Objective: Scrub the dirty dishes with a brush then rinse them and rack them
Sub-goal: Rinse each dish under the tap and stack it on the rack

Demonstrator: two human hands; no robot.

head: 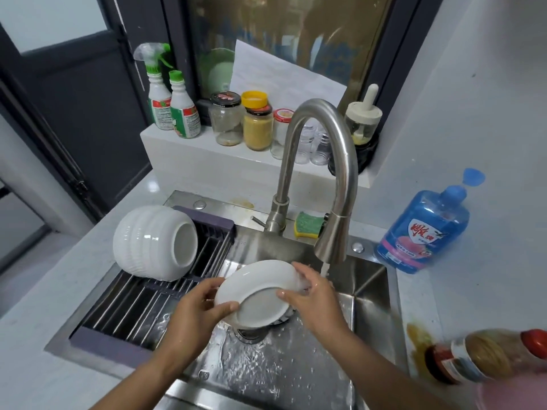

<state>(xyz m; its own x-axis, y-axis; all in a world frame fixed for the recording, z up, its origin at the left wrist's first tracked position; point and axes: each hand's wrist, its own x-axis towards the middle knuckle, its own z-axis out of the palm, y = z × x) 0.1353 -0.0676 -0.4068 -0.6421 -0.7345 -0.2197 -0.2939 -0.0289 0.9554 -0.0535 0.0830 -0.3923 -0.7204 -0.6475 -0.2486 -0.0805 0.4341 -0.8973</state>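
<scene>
Rinsing looks to be the step in hand: the left hand (195,303) grips one rim of the plate (257,294), thumb across its underside, and the right hand (313,300) clasps the opposite rim. The plate hangs tilted between them over the sink (296,374), just beside the tap's (331,238) running stream. Next, I judge, it needs carrying left to the rack (142,303), where a bowl (148,241) already lies.

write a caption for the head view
Left hand and right hand hold a plate at the running tap, bowl on the rack.
</scene>
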